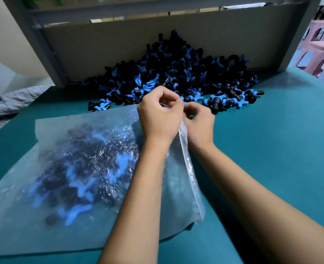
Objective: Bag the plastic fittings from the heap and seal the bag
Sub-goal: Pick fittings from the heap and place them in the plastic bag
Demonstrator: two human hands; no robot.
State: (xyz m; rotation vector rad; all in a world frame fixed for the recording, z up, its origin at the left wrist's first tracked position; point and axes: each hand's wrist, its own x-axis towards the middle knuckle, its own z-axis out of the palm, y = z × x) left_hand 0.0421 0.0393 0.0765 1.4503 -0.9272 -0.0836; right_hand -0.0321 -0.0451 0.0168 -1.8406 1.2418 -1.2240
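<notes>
A crinkled, glossy clear plastic bag (81,168) lies on matt teal cloth (271,140), beside matt black-and-blue plastic fittings (176,73).

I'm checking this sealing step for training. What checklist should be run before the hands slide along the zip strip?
1. Both hands on the far end of the strip: left hand and right hand pinch it: ok.
2. Black-and-blue plastic fittings sit clear of the zip strip: ok.
3. Clear plastic bag lies flat on the teal table: ok.
4. Strip already closed: cannot tell.
5. Heap of fittings apart from the bag mouth: ok.
</notes>
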